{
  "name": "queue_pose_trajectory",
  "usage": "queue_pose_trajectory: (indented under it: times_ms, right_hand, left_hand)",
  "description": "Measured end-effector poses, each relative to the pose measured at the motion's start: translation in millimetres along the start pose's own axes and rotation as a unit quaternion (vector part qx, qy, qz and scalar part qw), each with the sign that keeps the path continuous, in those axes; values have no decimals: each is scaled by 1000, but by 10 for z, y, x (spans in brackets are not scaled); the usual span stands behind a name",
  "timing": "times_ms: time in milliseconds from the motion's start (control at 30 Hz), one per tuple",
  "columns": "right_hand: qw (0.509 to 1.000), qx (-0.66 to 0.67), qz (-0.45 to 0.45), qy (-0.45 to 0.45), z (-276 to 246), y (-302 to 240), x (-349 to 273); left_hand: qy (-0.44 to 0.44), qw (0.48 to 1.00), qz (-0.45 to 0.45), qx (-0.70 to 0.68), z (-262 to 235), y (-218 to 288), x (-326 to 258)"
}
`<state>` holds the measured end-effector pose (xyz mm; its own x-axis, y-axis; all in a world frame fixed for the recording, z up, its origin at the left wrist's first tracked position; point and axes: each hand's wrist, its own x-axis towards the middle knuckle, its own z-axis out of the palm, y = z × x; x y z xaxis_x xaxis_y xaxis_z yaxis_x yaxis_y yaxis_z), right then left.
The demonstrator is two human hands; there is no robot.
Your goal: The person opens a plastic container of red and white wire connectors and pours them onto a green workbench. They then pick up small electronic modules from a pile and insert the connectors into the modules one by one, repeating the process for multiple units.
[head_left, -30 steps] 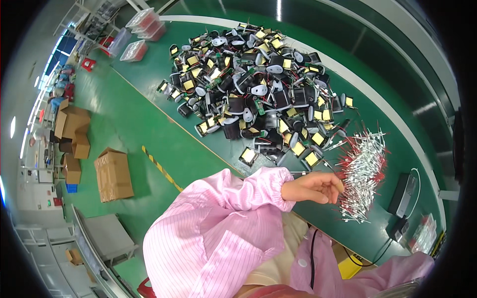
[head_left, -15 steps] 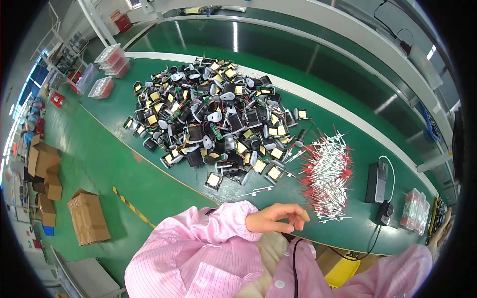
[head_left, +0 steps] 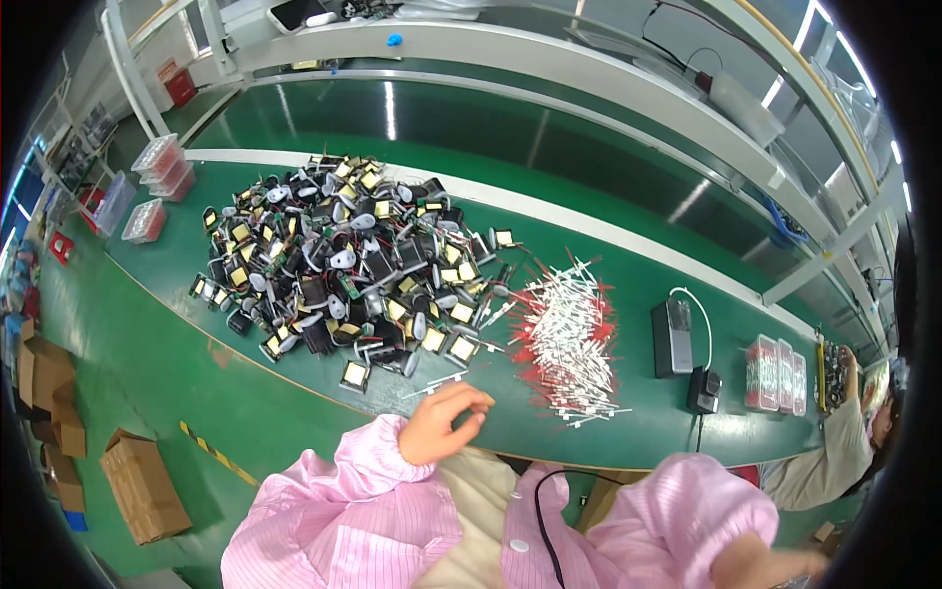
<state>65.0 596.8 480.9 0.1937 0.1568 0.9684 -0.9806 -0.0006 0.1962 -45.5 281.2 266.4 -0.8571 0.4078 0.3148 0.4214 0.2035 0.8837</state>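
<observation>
My left hand (head_left: pixel 446 422) hovers at the bench's near edge, just below a few loose white-tipped wires (head_left: pixel 439 383). Its fingers are curved, with a gap to the thumb, and nothing shows between them. My right hand (head_left: pixel 770 567) is low at the right, off the bench and smeared by motion, so its fingers cannot be read. Beyond my left hand lies a wide heap of small black-and-grey electronic units (head_left: pixel 339 260) with yellow pads, green boards and thin wires. To the right of that heap is a pile of red wires with white ends (head_left: pixel 569 344).
On the green bench (head_left: pixel 638 422) stand a black box-shaped device (head_left: pixel 672 339), a black power adapter (head_left: pixel 703 390) and clear containers (head_left: pixel 775 373). More clear containers (head_left: pixel 162 167) sit far left. A co-worker's sleeve (head_left: pixel 819 461) reaches in at right. Cardboard box (head_left: pixel 145 486) on the floor.
The view has swung right, so bench things sit further left. My right hand has come into view at the lower right. My left hand has shifted slightly toward the loose wires.
</observation>
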Motion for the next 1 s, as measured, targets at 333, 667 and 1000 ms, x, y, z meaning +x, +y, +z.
queue_pose_trajectory:
  times_ms: [333, 667, 1000]
  right_hand:
    - [717, -209, 581, -322, 728, 397, -1380]
    - [676, -173, 667, -263, 1083, 113, -2428]
    - [687, -271, 633, -230, 1018, 238, -2225]
  left_hand:
    - [115, 913, -26, 390, -131, 88, -142]
    - [76, 879, -12, 471, 26, -97, 72]
    - [36, 902, 47, 427, 63, -148, 222]
